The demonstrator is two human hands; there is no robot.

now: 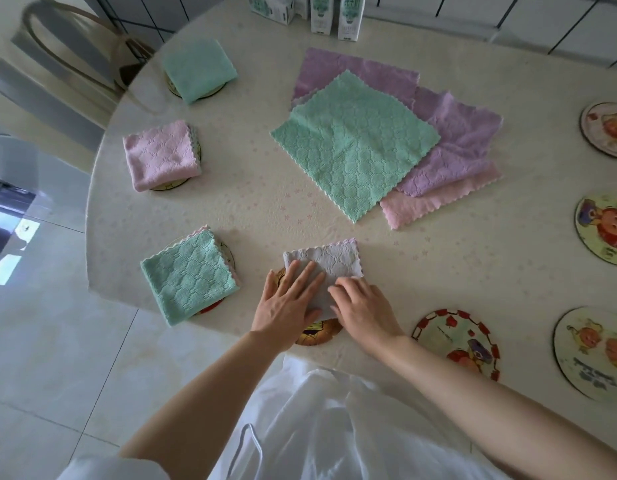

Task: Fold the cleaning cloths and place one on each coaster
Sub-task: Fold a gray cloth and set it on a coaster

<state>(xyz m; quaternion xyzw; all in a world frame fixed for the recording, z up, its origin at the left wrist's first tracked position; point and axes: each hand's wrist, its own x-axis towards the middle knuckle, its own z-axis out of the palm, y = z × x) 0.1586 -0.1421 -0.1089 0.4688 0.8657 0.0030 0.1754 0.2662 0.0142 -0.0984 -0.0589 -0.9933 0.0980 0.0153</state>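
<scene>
We pressed the folded grey waffle cloth onto the round printed coaster, left hand flat and open, right hand bent-fingered, grip indeterminable.

Soft, even daylight, faint shadows; wide-angle view bends and blurs toward the edges.
</scene>
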